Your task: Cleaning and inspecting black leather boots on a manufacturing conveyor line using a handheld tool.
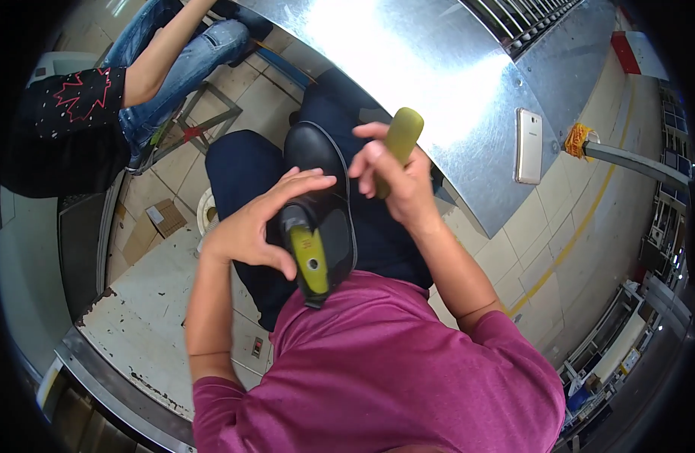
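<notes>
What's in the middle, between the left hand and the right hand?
In the head view, a black shoe lies between the left hand and the right hand.

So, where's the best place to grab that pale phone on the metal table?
Probably pinch the phone by its two long edges, near mid-length, coming from above: it looks slim, lies flat on the metal table, and both long sides appear unobstructed. The right hand is nearer than the left hand, but holds a yellow-green piece.
</notes>
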Demonstrator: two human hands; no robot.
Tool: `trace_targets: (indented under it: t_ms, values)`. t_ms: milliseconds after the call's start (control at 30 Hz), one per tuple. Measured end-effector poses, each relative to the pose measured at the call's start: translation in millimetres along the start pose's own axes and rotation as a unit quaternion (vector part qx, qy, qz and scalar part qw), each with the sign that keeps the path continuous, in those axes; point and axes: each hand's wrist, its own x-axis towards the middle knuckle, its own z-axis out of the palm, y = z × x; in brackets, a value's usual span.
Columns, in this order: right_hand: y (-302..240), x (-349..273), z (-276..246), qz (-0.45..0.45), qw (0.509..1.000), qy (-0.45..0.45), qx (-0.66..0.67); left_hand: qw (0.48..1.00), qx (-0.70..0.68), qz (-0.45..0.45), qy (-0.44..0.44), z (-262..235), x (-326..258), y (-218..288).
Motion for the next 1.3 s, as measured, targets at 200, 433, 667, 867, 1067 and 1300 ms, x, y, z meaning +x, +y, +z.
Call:
trace_targets:
  t_ms: [200, 433, 667, 867, 1067, 1300]
  values:
    - [-25, 10, -63, -0.071, 0.983, 0.059, 0.157, 0.973, 0.165, -0.096, -0.131, -25, 8, 24]
    - [-45, 34, -94, -0.133, 0.968, 0.152, 0.15, 0.999, 0.023, -0.016, 0.024, -6, 28, 14]
    - [-43, 54, -115, -0.155, 0.96, 0.233, 0.015, 0.867, 0.022, -0.04, 0.497, 44, 67, -11]
    - [-32, 64, -107, -0.189, 0.953, 0.236, -0.013, 0.808, 0.104, 0.075, 0.575, 60, 87, -40]
    - [-52, 78, -108, -0.173, 0.961, 0.183, 0.115, 0.919, 0.207, 0.117, 0.314, 26, 96, -36]
    - [-79, 107, -93, -0.203, 0.937, 0.103, 0.266, 0.884, 0.052, -0.047, 0.462, 35, 74, -21]
